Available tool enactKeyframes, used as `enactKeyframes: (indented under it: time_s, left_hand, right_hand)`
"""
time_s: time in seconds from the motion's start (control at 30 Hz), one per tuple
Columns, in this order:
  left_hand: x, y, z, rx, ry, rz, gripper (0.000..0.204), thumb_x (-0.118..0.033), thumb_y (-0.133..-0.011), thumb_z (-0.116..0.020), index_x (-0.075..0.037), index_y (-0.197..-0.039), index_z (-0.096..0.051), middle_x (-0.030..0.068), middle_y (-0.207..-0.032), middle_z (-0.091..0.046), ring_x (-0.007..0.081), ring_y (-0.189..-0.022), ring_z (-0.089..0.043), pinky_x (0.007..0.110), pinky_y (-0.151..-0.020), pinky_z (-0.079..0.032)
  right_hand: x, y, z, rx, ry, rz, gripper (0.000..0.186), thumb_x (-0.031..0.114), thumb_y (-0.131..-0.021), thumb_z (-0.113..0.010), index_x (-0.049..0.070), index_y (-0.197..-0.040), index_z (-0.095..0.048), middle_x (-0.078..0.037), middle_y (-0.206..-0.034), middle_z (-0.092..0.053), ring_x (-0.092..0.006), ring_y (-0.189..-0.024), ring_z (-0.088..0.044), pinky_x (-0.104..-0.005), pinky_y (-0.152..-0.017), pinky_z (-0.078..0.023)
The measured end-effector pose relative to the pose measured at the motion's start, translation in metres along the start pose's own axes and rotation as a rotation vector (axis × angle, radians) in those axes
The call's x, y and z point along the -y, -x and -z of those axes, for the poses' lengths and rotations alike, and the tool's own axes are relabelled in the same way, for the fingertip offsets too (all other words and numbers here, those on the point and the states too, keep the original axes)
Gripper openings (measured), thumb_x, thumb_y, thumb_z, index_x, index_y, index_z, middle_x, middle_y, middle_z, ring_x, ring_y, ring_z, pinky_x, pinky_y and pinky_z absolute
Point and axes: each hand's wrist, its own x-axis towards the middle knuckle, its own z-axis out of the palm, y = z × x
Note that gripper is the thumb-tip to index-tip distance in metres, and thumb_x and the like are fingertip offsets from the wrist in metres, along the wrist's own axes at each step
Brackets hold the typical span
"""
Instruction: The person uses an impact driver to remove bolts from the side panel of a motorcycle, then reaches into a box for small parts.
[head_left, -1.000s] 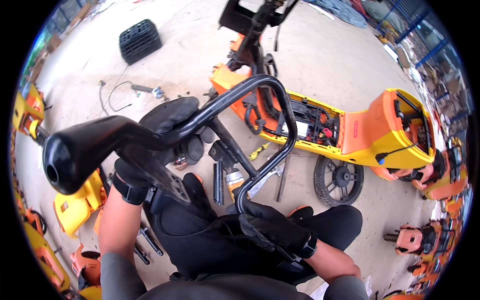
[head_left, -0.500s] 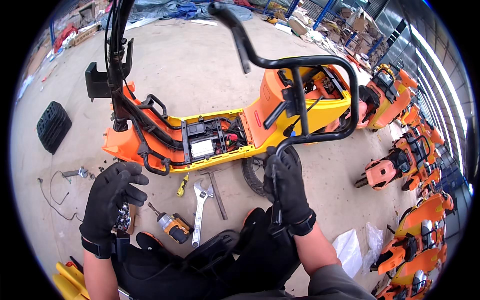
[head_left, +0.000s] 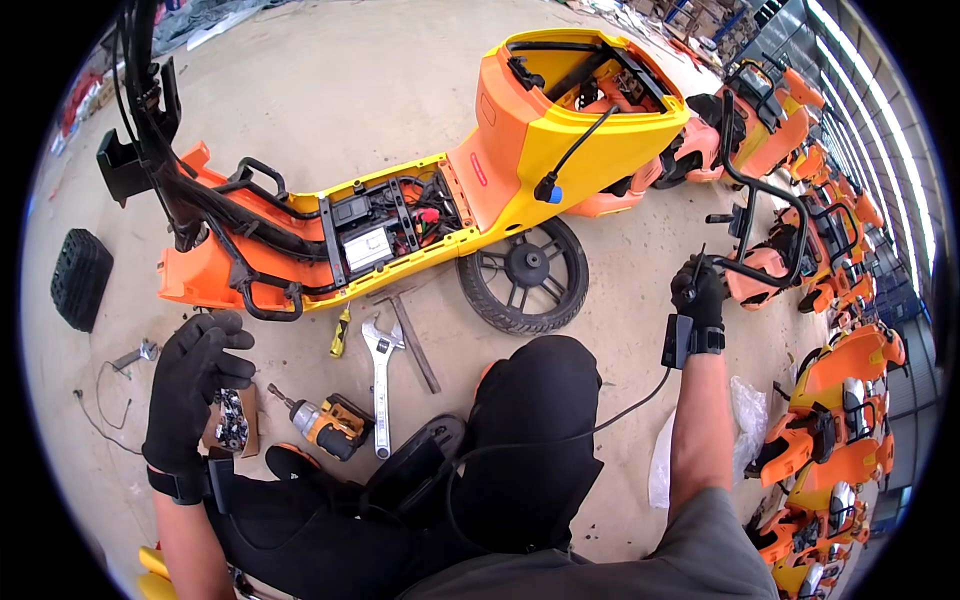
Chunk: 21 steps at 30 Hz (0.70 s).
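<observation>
My right hand [head_left: 698, 297] is closed round one end of a black tubular rack [head_left: 803, 232], held off to the right, apart from the scooter. A partly stripped orange-and-yellow scooter [head_left: 560, 140] lies across the view; its seat opening is uncovered and its floor bay shows wiring and a silver box. Above the floor on the left, my left hand [head_left: 188, 390] hangs with fingers apart and nothing in it. Just beside it stands a small cardboard box [head_left: 250, 420] of metal fasteners. Both hands wear black gloves.
On the floor between me and the scooter lie a yellow cordless driver [head_left: 338, 428], an adjustable wrench [head_left: 381, 390], a hammer [head_left: 416, 345] and a yellow screwdriver [head_left: 341, 332]. A black crate [head_left: 80, 280] sits at far left. Several orange scooters [head_left: 835, 375] line the right.
My right hand has swung the rack from over the scooter's seat area out to the right. The view has shifted, and my left hand stays open at the left.
</observation>
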Motion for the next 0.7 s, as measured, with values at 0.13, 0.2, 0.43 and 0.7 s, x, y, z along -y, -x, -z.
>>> enactKeyframes:
  time_s: [0.13, 0.2, 0.43, 0.7]
  left_hand:
    - [0.008, -0.013, 0.006, 0.005, -0.012, -0.006, 0.031, -0.021, -0.102, -0.052, 0.001, -0.122, -0.059, 0.0102, -0.104, -0.067, 0.0132, -0.080, -0.066, 0.026, -0.074, -0.054]
    - [0.013, -0.020, 0.008, -0.001, -0.052, 0.017, 0.031, -0.021, -0.103, -0.052, 0.002, -0.123, -0.059, 0.0095, -0.104, -0.067, 0.0133, -0.082, -0.066, 0.027, -0.076, -0.054]
    - [0.027, -0.022, 0.029, -0.127, -0.167, 0.126, 0.034, -0.025, -0.102, -0.053, 0.001, -0.124, -0.059, 0.0092, -0.104, -0.066, 0.0151, -0.086, -0.066, 0.027, -0.078, -0.053]
    - [0.038, -0.033, 0.022, -0.112, -0.133, 0.077, 0.038, -0.029, -0.102, -0.052, -0.001, -0.127, -0.059, 0.0079, -0.105, -0.067, 0.0136, -0.085, -0.068, 0.026, -0.075, -0.055]
  right_hand:
    - [-0.100, 0.042, 0.067, -0.398, -0.052, -0.189, 0.022, 0.018, -0.096, -0.050, 0.015, -0.074, -0.049, 0.002, -0.058, -0.040, -0.0126, -0.048, -0.043, -0.0277, -0.045, -0.042]
    - [-0.155, 0.084, 0.089, -0.501, 0.072, -0.309, 0.019, 0.018, -0.092, -0.052, 0.014, -0.073, -0.050, 0.000, -0.059, -0.043, -0.0143, -0.049, -0.045, -0.0288, -0.045, -0.042]
    - [-0.246, 0.161, 0.065, -0.406, 0.089, -0.923, 0.022, 0.031, -0.086, -0.055, 0.017, -0.069, -0.055, -0.005, -0.060, -0.054, -0.0235, -0.046, -0.048, -0.0387, -0.044, -0.039]
    - [-0.370, 0.183, 0.179, -0.421, 0.234, -0.679, 0.018, 0.018, -0.093, -0.054, 0.007, -0.079, -0.060, -0.005, -0.073, -0.058, -0.0192, -0.063, -0.055, -0.0325, -0.057, -0.045]
